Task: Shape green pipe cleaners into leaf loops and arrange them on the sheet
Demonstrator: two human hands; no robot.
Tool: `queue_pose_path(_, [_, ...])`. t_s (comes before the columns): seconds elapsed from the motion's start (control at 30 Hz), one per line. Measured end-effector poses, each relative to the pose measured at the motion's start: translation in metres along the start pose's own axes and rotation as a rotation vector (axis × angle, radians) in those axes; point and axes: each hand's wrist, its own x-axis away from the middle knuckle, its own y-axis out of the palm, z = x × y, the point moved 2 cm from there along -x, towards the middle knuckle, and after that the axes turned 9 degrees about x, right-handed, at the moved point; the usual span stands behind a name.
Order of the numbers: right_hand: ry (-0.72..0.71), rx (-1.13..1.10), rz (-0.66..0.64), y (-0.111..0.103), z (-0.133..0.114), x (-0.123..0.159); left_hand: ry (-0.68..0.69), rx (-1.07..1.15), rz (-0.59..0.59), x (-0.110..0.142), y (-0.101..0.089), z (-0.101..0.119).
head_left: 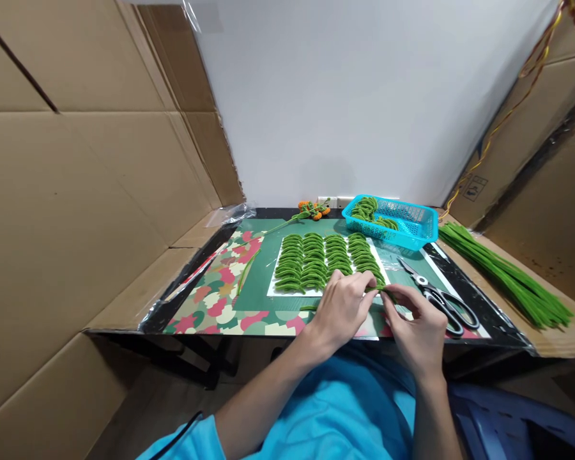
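At the front right corner of a white sheet (pixel 271 291), my left hand (pixel 347 300) and my right hand (pixel 416 326) pinch a short green pipe cleaner (pixel 381 289) between them. Fingers cover most of it, so its shape is partly hidden. Bent, leaf-like green pipe cleaner pieces (pixel 313 260) lie on the sheet in several columns. Another green piece (pixel 308 308) rests beside my left wrist. Black-handled scissors (pixel 436 294) lie just right of my right hand, blades pointing away from me.
A blue plastic basket (pixel 412 239) with more bent pieces stands at the back right. Long green pipe cleaners (pixel 508 275) are bundled on the cardboard at right. An orange flower stem (pixel 314 211) lies at the back. Cardboard walls (pixel 76 191) flank the table.
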Motion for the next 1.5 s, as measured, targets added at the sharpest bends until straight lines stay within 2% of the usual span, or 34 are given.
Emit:
queue_pose_path(0.27, [-0.051,0.18,-0.011,0.004,0.001,-0.003,-0.035,-0.112,0.005,-0.006,0.005,-0.001])
queue_pose_path(0.4, [-0.006,0.312,0.025,0.009,0.005,-0.005,-0.009,-0.192,-0.019,-0.011,0.009,-0.002])
queue_pose_path(0.57, [0.001,0.442,-0.002,0.013,0.003,-0.008,-0.004,-0.31,-0.015,-0.012,0.014,-0.005])
queue_pose_path(0.7, [-0.028,0.484,-0.006,0.013,0.0,-0.009,0.005,-0.357,0.005,-0.014,0.015,-0.004])
queue_pose_path(0.93, [0.033,0.529,0.005,0.013,0.001,-0.009,-0.005,-0.384,0.003,-0.017,0.017,-0.006])
queue_pose_path(1.13, [0.008,0.49,0.013,0.015,0.002,-0.009,0.012,-0.379,-0.006,-0.018,0.015,-0.006])
queue_pose_path(1.3, [-0.035,0.457,0.028,0.013,-0.001,-0.008,-0.03,-0.298,0.057,-0.013,0.002,-0.005])
queue_pose_path(1.5, [-0.044,0.394,0.046,0.012,-0.005,-0.007,-0.04,-0.186,0.29,0.025,-0.041,-0.02])
